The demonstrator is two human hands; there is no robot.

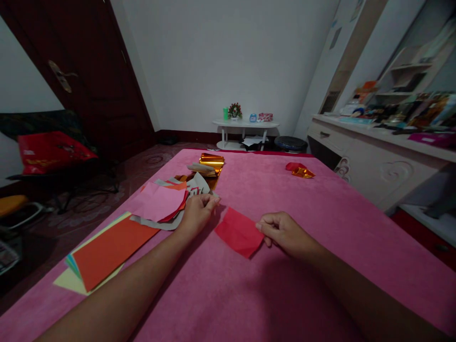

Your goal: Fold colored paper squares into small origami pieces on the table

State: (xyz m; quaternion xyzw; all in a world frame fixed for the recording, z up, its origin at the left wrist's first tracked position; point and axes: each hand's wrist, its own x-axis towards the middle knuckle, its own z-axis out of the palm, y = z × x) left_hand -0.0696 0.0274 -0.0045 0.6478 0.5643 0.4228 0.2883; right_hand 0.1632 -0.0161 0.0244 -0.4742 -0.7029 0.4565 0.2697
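A small red paper square (238, 232) lies on the pink cloth-covered table (320, 247) in front of me. My right hand (281, 231) pinches its right edge with closed fingers. My left hand (197, 211) rests at the edge of a loose pile of coloured paper sheets (162, 202), fingers curled and touching the top sheets at their right corner. Whether it grips a sheet is unclear.
A stack of orange, blue and yellow sheets (103, 251) lies near the table's left edge. A gold foil roll (211, 161) and a red-and-gold crumpled piece (299, 170) sit farther back. A white cabinet (370, 161) stands to the right, a small white table (245, 126) by the wall.
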